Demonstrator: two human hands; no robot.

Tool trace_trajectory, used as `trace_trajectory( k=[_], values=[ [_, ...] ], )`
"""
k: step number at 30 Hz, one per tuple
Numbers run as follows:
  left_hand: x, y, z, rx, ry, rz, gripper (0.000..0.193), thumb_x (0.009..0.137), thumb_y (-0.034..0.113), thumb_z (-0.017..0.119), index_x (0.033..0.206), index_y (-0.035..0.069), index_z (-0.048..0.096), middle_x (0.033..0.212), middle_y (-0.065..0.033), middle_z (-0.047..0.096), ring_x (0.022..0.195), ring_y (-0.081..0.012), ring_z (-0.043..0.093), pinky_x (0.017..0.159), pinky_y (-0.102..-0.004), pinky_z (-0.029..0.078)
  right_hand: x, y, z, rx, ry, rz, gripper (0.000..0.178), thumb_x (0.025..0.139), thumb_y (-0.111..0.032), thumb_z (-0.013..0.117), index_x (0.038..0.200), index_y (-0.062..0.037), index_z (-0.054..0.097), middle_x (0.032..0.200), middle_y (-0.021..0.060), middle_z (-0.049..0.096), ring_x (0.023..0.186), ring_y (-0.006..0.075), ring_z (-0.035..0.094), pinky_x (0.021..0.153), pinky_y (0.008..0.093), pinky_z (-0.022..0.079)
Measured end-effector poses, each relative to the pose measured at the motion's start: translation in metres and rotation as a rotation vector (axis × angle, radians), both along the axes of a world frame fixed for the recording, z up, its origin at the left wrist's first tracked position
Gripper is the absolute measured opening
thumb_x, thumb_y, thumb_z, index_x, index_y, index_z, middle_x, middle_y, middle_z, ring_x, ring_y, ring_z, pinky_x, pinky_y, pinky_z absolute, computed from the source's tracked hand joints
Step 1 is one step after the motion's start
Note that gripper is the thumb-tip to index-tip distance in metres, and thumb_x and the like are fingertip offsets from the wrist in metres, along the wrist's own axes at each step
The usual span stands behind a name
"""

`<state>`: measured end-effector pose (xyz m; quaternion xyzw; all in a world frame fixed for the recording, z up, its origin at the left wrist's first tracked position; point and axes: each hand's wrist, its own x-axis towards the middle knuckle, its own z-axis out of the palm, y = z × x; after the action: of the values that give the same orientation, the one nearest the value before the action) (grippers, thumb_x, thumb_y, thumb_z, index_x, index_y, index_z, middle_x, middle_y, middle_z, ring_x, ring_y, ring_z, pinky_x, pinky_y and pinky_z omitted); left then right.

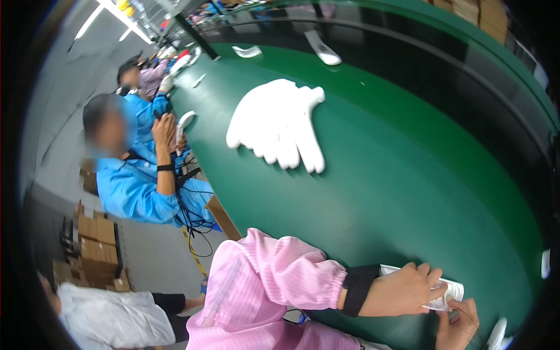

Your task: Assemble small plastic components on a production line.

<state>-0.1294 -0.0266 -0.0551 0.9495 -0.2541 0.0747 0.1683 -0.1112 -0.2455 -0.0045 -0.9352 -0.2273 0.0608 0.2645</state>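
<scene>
The left hand point(402, 290) lies flat over a white tray point(448, 293), a thin white plastic piece at the near edge of the green worktop point(379, 192). Its fingers curl over the top of the tray and press it down, so the grip is narrow and closed on the tray, most likely to keep the light piece from sliding. A black wrist strap point(357, 289) sits just behind the hand, at the cuff of a pink sleeve point(274, 274).

The right hand point(458, 326) comes up from just below the tray. Its fingertips touch the tray's lower edge, thumb and forefinger drawn close together as if pinching or peeling something thin there. What lies between them is too small to tell. Both hands meet on the tray, one steadying and one working at the edge.

Well beyond the tray, toward the middle of the worktop, a fan of white parts point(280, 122) lies spread in overlapping pieces, perhaps laid out that way so that each is easy to pick off. Further still from the tray, single white pieces point(322, 48) rest on the worktop.

Left of the tray, across the worktop's edge, a co-worker point(137, 175) in a blue coat holds a white part up in one hand. Cartons point(96, 233) stand on the floor behind that person.
</scene>
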Motion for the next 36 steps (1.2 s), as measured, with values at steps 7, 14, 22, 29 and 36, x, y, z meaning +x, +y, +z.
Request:
trace_trajectory(
  k=[7, 14, 22, 29, 36],
  values=[
    [0.054, 0.039, 0.029, -0.26, 0.22, -0.01, 0.054, 0.091, 0.031, 0.07, 0.132, -0.001, 0.055, 0.104, -0.0231, 0.057, 0.087, -0.037, 0.066, 0.071, -0.0469, 0.056, -0.007, 0.002, 0.014, 0.296, -0.256, -0.11, 0.035, 0.089, 0.005, 0.07, 0.124, 0.0018, 0.064, 0.118, 0.0142, 0.06, 0.071, 0.0159, 0.056, 0.058, 0.0262, 0.046],
    [0.172, 0.065, 0.083, -0.687, -0.448, 0.172, 0.067, 0.091, 0.019, 0.068, 0.147, -0.004, 0.039, 0.126, -0.0247, 0.052, 0.113, -0.0418, 0.054, 0.101, -0.0446, 0.046, -0.023, -0.008, 0.016, 0.301, -0.327, -0.079, 0.04, 0.089, 0.004, 0.07, 0.128, 0.0002, 0.063, 0.12, 0.0144, 0.06, 0.069, 0.0139, 0.056, 0.057, 0.023, 0.045],
    [0.168, 0.088, 0.096, -0.32, -0.288, 0.165, 0.031, 0.086, 0.019, 0.07, 0.11, -0.001, 0.071, 0.109, -0.0222, 0.07, 0.106, -0.0391, 0.064, 0.093, -0.0465, 0.05, -0.013, -0.032, 0.025, 0.331, -0.428, -0.219, 0.022, 0.083, 0.007, 0.067, 0.103, -0.0009, 0.07, 0.085, 0.0084, 0.065, 0.059, 0.0137, 0.054, 0.052, 0.0248, 0.04],
    [0.189, 0.089, 0.099, -0.407, -0.144, 0.193, 0.028, 0.097, 0.021, 0.066, 0.117, 0.001, 0.07, 0.104, -0.01, 0.073, 0.097, -0.0186, 0.067, 0.087, -0.0303, 0.05, -0.028, -0.123, 0.048, -0.018, -0.228, -0.536, 0.033, 0.088, 0.008, 0.061, 0.118, -0.0046, 0.069, 0.092, 0.0097, 0.069, 0.069, 0.023, 0.064, 0.059, 0.0314, 0.05],
    [0.209, 0.12, 0.08, -0.336, -0.139, 0.267, 0.034, 0.101, 0.033, 0.065, 0.115, 0.002, 0.068, 0.092, -0.0026, 0.068, 0.078, -0.006, 0.059, 0.068, -0.0216, 0.047, -0.038, -0.122, 0.041, -0.045, -0.034, -0.275, 0.042, 0.08, 0.005, 0.068, 0.117, -0.012, 0.072, 0.104, 0.006, 0.069, 0.083, 0.0308, 0.067, 0.072, 0.038, 0.055]
  ],
)
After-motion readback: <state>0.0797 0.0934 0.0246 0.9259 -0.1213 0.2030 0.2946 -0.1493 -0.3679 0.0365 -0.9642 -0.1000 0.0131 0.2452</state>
